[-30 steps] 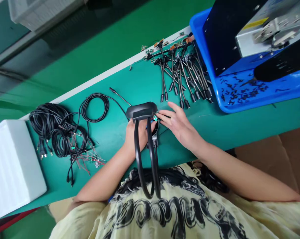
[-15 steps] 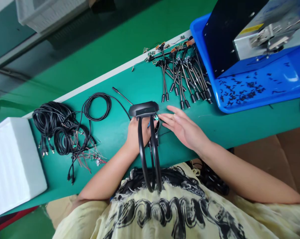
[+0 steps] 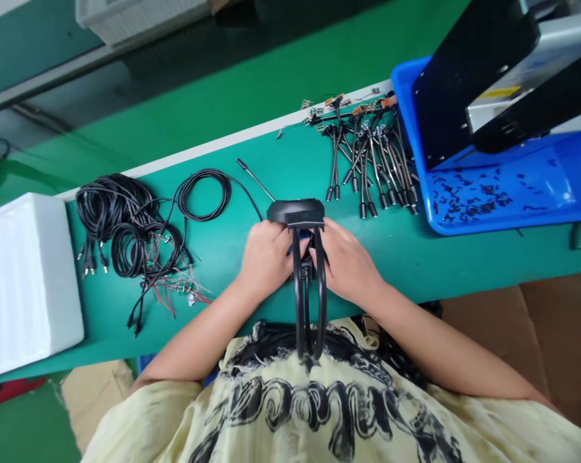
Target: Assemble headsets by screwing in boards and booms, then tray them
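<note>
My left hand [image 3: 266, 260] and my right hand [image 3: 350, 260] meet at the middle of the bench, their fingers curled in toward each other. Between them shows a dark part with a bit of blue; a black bar-shaped device [image 3: 297, 210] on curved black tubes [image 3: 322, 289] blocks most of it. What each hand grips cannot be made out. A black cable [image 3: 249, 196] runs from a coil [image 3: 204, 195] down behind the device. Beyond my fingers, a short lead with a black plug [image 3: 242, 164] reaches out from behind it.
On the left lie bundled black cables [image 3: 111, 206] with bare red wires and small boards, beside a white foam box [image 3: 58, 270]. Several short plug leads [image 3: 367, 167] lie at the back right. A blue tray [image 3: 526, 215] holds a machine [image 3: 464, 96] and black scraps.
My right hand, open with fingers stretched half a second ago, has moved left and closed in beside my left hand. The view has shifted slightly.
</note>
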`<move>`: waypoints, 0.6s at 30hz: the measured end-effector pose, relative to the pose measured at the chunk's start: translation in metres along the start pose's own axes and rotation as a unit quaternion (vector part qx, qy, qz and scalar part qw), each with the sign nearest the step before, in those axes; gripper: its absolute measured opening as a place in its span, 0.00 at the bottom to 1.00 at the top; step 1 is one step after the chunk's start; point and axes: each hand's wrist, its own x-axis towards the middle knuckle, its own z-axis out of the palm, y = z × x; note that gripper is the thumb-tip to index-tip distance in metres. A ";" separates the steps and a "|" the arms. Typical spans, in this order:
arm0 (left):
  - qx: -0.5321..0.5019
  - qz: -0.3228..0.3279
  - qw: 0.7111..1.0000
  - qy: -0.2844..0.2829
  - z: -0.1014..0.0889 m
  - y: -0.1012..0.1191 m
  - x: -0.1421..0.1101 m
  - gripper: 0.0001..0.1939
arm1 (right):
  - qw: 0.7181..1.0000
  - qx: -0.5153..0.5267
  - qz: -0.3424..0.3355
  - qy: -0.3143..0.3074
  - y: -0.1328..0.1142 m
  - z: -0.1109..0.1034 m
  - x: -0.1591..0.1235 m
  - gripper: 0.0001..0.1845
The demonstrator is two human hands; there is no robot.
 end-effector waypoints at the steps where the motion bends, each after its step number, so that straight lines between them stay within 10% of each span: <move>1: 0.002 -0.021 1.000 0.004 -0.006 -0.007 -0.005 0.13 | 1.000 -0.022 -0.008 -0.013 0.001 0.001 0.000 0.24; 8: -0.053 0.003 0.996 -0.071 -0.005 -0.054 -0.018 0.19 | 0.993 -0.093 -0.044 -0.052 -0.002 0.007 0.006 0.26; 18: -0.018 -0.018 0.999 -0.020 -0.034 -0.044 -0.042 0.09 | 0.987 -0.136 -0.052 -0.067 -0.017 0.002 0.016 0.21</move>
